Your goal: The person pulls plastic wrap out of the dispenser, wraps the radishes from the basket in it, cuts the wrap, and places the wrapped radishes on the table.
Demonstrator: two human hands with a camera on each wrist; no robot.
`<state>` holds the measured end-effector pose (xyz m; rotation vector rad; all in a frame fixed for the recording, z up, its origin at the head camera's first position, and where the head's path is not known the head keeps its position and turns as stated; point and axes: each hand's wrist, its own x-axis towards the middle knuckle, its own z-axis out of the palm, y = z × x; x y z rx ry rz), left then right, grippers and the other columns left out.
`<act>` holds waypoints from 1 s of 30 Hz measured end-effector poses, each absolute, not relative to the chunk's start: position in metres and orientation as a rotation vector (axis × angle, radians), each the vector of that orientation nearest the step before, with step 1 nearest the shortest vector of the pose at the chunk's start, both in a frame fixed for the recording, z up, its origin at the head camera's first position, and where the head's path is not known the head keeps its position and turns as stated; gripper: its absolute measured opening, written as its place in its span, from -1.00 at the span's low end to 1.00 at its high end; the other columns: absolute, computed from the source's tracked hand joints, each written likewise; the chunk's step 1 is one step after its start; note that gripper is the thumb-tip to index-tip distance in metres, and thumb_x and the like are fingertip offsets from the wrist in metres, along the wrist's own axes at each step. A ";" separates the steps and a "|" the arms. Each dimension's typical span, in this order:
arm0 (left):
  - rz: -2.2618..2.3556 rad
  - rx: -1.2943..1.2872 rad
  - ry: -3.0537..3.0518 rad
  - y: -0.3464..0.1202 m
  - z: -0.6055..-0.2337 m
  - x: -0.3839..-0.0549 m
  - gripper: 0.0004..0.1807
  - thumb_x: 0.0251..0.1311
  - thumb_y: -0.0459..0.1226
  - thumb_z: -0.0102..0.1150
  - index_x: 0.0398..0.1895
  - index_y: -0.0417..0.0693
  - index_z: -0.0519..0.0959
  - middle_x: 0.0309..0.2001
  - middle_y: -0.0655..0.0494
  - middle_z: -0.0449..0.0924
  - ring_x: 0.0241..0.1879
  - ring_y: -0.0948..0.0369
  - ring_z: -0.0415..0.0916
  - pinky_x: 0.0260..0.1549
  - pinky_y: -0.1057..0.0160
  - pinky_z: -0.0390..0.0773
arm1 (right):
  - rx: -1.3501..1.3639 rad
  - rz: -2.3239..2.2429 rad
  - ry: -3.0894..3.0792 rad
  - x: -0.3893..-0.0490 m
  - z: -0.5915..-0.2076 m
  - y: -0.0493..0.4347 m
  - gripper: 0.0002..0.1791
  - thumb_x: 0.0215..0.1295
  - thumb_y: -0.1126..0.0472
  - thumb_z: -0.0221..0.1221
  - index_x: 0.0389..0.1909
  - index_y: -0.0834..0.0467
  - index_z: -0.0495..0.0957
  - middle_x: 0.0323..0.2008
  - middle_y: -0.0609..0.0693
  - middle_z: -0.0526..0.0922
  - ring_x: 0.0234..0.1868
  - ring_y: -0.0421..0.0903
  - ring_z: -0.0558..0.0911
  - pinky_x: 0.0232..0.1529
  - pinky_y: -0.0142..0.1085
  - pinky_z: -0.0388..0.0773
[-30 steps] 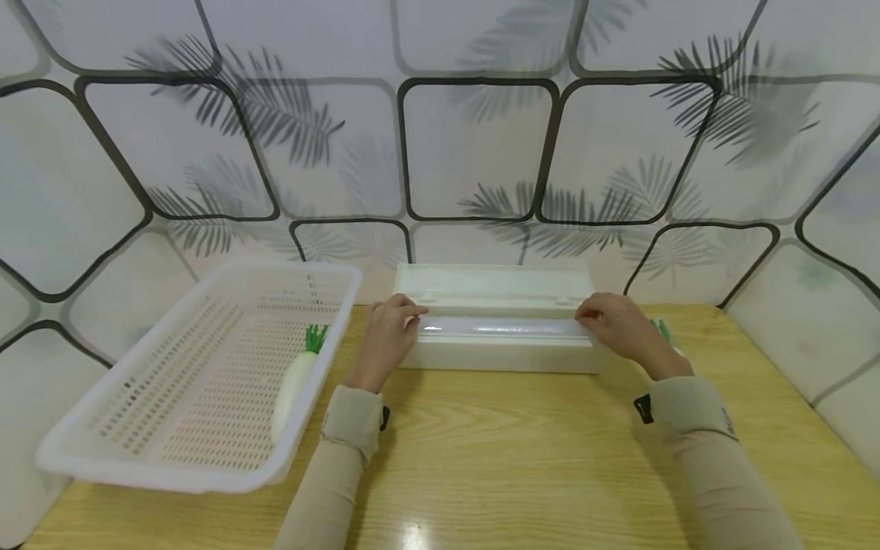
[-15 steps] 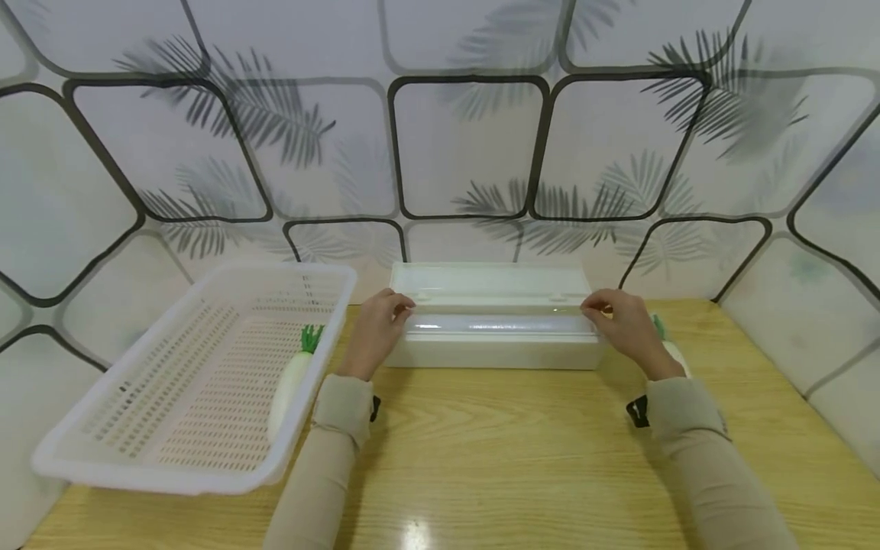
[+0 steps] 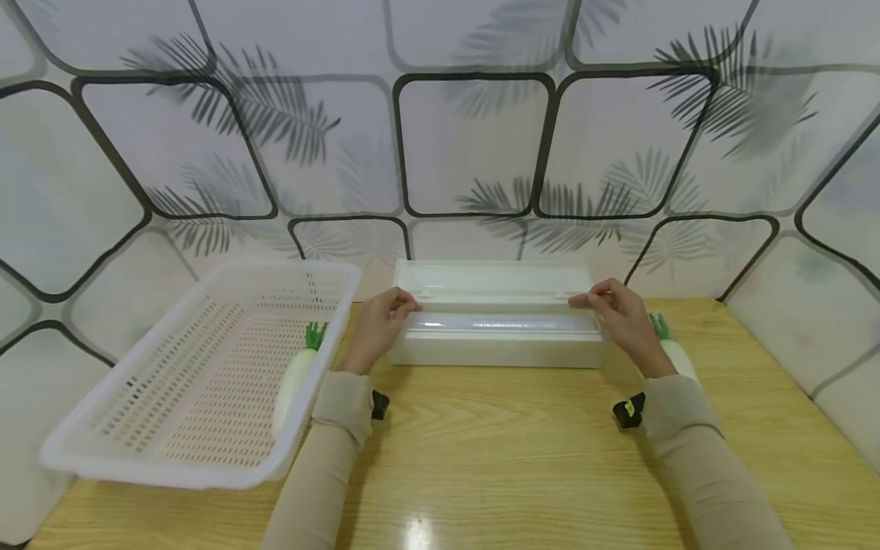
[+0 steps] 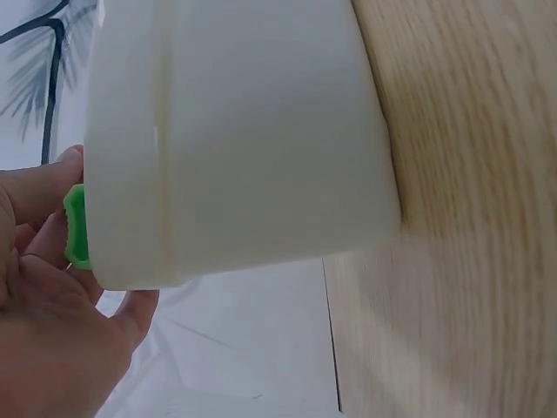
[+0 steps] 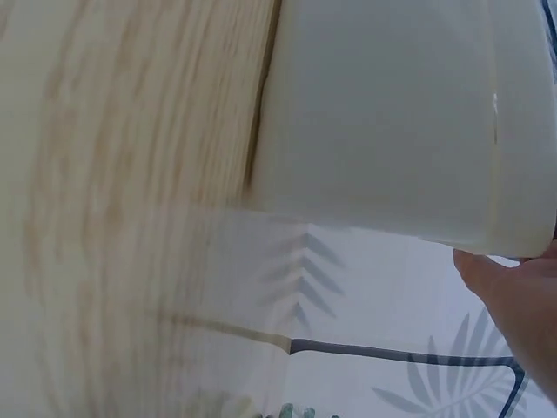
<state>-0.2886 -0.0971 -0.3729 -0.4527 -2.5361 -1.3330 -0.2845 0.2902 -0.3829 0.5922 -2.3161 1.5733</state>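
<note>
A long white cling film dispenser box (image 3: 495, 353) stands on the table with its lid (image 3: 491, 276) raised. Inside lies a shiny roll of cling film (image 3: 502, 322). My left hand (image 3: 376, 325) is at the box's left end, thumb and forefinger pinched together near the roll. A green plastic piece (image 4: 77, 226) shows beside those fingers at the box edge. At the right end, my right hand (image 3: 617, 317) pinches likewise, fingertips near the lid's lower edge. They appear to hold the clear film's edge, which barely shows. Most right-hand fingers are hidden in the right wrist view.
To the left stands a white slotted basket (image 3: 158, 477) with a white radish (image 3: 292, 389) leaning along its right wall. Another white radish (image 3: 679, 359) lies beyond my right wrist, partly hidden by it. A patterned wall (image 3: 474, 153) rises close behind the box.
Both hands have lifted slightly from over the roll toward the lid. My right fingertips have shifted a little inward along the box during the last half second. The box stays in place.
</note>
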 end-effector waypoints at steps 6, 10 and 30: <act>-1.548 -0.426 -2.466 -0.096 -0.370 -0.288 -0.88 0.46 -0.42 0.08 -0.16 -0.32 0.60 -0.19 -0.17 0.73 -0.11 -0.07 0.67 0.01 -0.06 0.57 | 0.534 1.594 -2.333 -0.282 -0.379 0.290 -0.74 0.62 0.28 -0.06 -0.09 0.47 0.38 -0.18 0.08 0.77 -0.11 -0.33 0.69 0.16 -0.47 0.41; -1.632 -0.441 -2.388 -0.096 -0.370 -0.288 -0.87 0.46 -0.42 0.08 -0.16 -0.37 0.59 -0.20 -0.22 0.72 -0.09 -0.11 0.68 0.07 -0.08 0.56 | 0.555 1.718 -2.251 -0.281 -0.374 0.289 -0.75 0.61 0.31 -0.06 -0.09 0.50 0.36 -0.24 -0.07 0.77 -0.15 -0.28 0.72 0.06 -0.50 0.52; -1.750 -0.485 -2.182 -0.093 -0.350 -0.283 -0.84 0.46 -0.48 0.04 -0.11 -0.51 0.55 -0.21 -0.30 0.70 -0.17 -0.14 0.69 -0.16 0.24 0.68 | 0.711 1.899 -2.173 -0.276 -0.354 0.292 -0.76 0.65 0.23 -0.14 -0.10 0.39 0.27 -0.17 -0.07 0.77 -0.12 -0.19 0.75 -0.03 -0.38 0.63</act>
